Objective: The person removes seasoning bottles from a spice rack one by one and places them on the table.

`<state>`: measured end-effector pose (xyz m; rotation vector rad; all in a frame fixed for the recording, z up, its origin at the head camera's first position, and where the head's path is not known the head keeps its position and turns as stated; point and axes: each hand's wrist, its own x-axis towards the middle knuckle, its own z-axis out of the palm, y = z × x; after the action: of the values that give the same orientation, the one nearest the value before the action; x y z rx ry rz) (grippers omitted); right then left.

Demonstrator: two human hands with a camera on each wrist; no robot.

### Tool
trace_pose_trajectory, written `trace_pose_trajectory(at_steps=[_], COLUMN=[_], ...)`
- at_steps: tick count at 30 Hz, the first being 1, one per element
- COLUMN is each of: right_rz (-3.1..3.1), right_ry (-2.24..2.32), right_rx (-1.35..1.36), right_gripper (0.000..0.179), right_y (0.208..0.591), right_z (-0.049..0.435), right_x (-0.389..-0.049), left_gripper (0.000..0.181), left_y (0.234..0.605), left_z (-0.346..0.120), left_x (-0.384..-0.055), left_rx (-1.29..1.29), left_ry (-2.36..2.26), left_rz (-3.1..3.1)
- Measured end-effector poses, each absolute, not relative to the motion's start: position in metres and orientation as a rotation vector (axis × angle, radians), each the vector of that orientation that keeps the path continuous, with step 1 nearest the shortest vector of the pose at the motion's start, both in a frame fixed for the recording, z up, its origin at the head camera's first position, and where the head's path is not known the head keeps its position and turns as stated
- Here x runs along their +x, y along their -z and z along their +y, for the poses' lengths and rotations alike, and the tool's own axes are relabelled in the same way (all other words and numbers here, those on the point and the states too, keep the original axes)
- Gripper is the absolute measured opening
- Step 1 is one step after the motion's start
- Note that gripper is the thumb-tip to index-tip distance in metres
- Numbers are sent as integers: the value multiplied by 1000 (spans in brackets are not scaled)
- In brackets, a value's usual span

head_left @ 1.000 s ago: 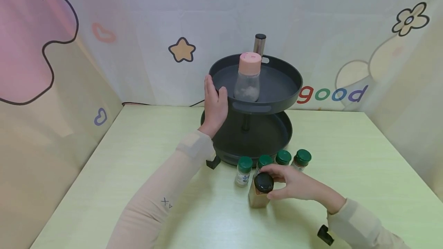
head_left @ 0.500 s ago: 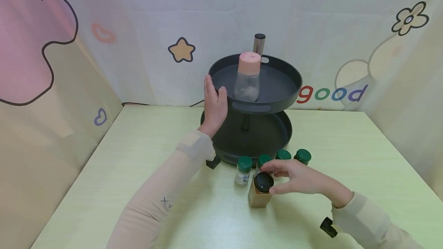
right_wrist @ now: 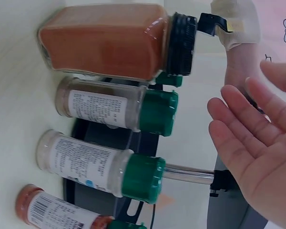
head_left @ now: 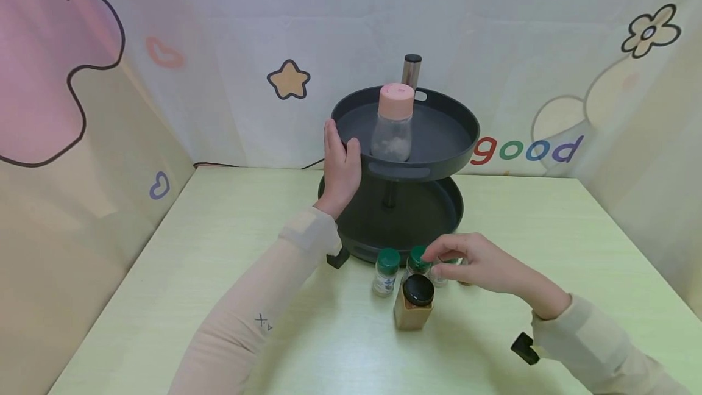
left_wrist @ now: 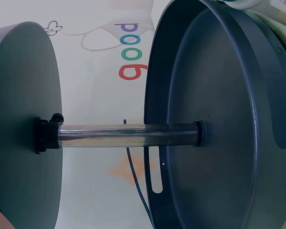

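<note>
My left hand (head_left: 342, 166) rests with straight fingers against the left rim of the upper tray (head_left: 441, 133) of a dark two-tier rack. A clear shaker (head_left: 392, 136) with a pink cap stands on that tray. My right hand (head_left: 474, 261) is over the green-capped spice jars, fingers relaxed and holding nothing; it partly covers two of them. A square spice jar (head_left: 412, 314) with a black cap and brown-orange powder (right_wrist: 105, 40) stands upright in front of them. The leftmost green-capped jar (head_left: 386, 276) and its neighbour (head_left: 418, 258) show beside it.
Below the upper tray, the lower tray (head_left: 395, 224) sits just behind the jars. A metal pole (left_wrist: 126, 135) joins the tiers. A printed curtain (head_left: 230, 78) hangs along the back of the pale table (head_left: 236, 249), with a thin black cable (head_left: 216, 164) at its foot.
My right hand has let go of the black-capped jar and moved up and right, over the green-capped jars. That jar stays in place. My left hand has not moved.
</note>
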<state>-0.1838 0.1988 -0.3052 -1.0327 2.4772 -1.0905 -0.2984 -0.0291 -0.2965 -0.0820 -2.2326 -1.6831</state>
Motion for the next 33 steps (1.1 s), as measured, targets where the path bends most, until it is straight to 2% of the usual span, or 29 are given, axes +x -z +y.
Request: trace_pose_trajectory(at_steps=[5, 15, 33], right_rz=[2539, 2660, 2880], right_ry=[1100, 1095, 1125], right_rx=[-1039, -1019, -1071], right_gripper=[12, 7, 9], right_y=[298, 279, 248], right_z=[198, 195, 192], right_x=[-185, -187, -198], left_gripper=[61, 61, 61], left_y=[297, 297, 297], left_z=[-29, -29, -29], left_x=[-298, -299, -300], left_rx=[-83, -83, -77], left_ry=[1679, 1670, 1670], left_rz=[-2236, -2236, -2243])
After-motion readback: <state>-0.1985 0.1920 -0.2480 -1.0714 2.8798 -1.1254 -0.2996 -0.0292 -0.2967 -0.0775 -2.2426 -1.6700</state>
